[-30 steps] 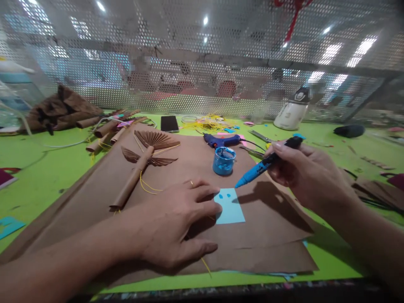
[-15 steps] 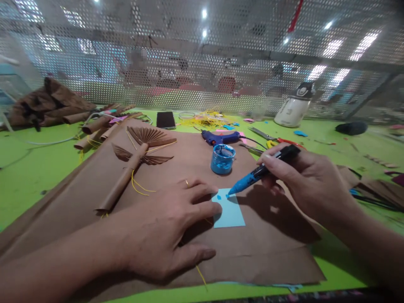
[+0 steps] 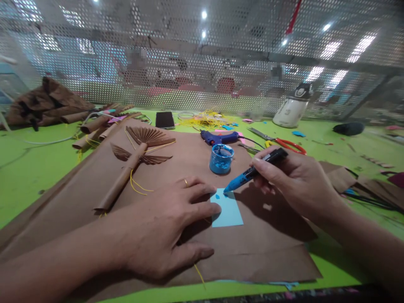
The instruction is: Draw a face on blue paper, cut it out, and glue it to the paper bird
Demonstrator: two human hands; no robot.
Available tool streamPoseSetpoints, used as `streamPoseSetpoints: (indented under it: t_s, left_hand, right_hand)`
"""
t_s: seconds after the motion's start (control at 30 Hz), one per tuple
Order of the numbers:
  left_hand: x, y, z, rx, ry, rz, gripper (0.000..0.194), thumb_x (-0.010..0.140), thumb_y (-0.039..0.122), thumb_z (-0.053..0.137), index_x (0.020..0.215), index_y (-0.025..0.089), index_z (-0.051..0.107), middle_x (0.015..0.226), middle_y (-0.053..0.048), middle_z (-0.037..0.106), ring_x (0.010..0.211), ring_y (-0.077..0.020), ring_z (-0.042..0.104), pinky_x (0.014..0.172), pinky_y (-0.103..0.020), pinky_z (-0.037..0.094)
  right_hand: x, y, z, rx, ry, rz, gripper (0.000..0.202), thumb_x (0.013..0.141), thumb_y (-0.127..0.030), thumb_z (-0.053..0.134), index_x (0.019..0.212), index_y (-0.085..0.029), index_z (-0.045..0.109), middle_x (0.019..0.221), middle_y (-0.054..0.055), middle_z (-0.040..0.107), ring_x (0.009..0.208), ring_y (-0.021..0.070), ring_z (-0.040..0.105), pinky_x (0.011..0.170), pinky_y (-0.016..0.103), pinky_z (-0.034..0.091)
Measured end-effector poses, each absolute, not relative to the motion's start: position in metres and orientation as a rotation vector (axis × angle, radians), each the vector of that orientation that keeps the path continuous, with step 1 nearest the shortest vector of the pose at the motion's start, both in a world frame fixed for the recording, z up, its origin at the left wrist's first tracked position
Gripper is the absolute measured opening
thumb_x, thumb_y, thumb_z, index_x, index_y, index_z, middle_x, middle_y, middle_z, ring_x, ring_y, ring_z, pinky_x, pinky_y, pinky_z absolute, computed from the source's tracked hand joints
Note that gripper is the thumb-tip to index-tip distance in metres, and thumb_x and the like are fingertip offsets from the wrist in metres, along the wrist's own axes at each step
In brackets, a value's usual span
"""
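Note:
Between my hands lies a small light-blue paper square (image 3: 229,212) with a few darker blue marks near its top edge. My left hand (image 3: 167,225) rests flat on brown paper (image 3: 252,261), its fingers apart, two fingertips pressing the square's left side. In my right hand (image 3: 287,176) is a blue paint marker (image 3: 243,179), held at a slant with its tip touching the square's upper part. Just beyond stands an open, paint-smeared blue jar (image 3: 221,160). A rolled brown paper figure with pleated wings (image 3: 132,168) and yellow string lies to the left.
A purple glue gun (image 3: 219,137) lies behind the jar, with scissors (image 3: 277,141) to its right. Farther back are a phone (image 3: 165,120), tangled yellow string (image 3: 208,119) and a white bottle (image 3: 292,107). A perforated metal screen (image 3: 176,63) rises behind the green table (image 3: 28,176).
The marker's tip has shifted slightly left along the top of the square, my right hand moving with it. My left hand keeps its place on the paper.

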State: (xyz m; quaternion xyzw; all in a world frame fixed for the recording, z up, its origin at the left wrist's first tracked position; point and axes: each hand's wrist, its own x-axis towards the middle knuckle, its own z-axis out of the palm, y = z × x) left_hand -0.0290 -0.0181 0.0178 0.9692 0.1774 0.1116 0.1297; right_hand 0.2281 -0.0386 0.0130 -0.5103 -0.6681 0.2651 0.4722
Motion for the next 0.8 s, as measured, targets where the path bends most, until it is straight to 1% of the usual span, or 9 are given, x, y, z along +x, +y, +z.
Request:
streamPoseSetpoints:
  t_s: [0.37, 0.67, 0.8]
  left_hand:
    - [-0.0291, -0.0183, 0.0179, 2.830, 0.519, 0.298, 0.033, 0.088, 0.041, 0.062, 0.113, 0.020, 0.064, 0.126, -0.013, 0.061, 0.110, -0.0324, 0.057, 0.095, -0.047, 0.046]
    - [-0.0298, -0.0208, 0.0131, 2.819, 0.546, 0.393, 0.033, 0.087, 0.040, 0.064, 0.114, 0.022, 0.063, 0.127, -0.013, 0.061, 0.110, -0.0319, 0.057, 0.098, -0.048, 0.043]
    - [-0.0296, -0.0195, 0.0163, 2.820, 0.520, 0.321, 0.032, 0.087, 0.041, 0.063, 0.113, 0.022, 0.063, 0.127, -0.013, 0.061, 0.110, -0.0323, 0.057, 0.097, -0.048, 0.045]
  right_hand:
    - [0.2264, -0.0397, 0.0137, -1.265, -1.655, 0.610, 0.024, 0.091, -0.044, 0.063, 0.080, -0.023, 0.062, 0.053, -0.003, 0.059, 0.043, 0.0106, 0.053, 0.043, 0.022, 0.045]
    - [0.2270, -0.0400, 0.0132, -1.248, -1.690, 0.579, 0.023, 0.091, -0.043, 0.062, 0.079, -0.024, 0.061, 0.054, -0.003, 0.058, 0.043, 0.0120, 0.053, 0.043, 0.025, 0.045]
    - [0.2289, -0.0398, 0.0131, -1.262, -1.736, 0.540, 0.026, 0.093, -0.045, 0.061, 0.077, -0.023, 0.060, 0.053, -0.004, 0.057, 0.045, 0.0113, 0.053, 0.046, 0.024, 0.044]
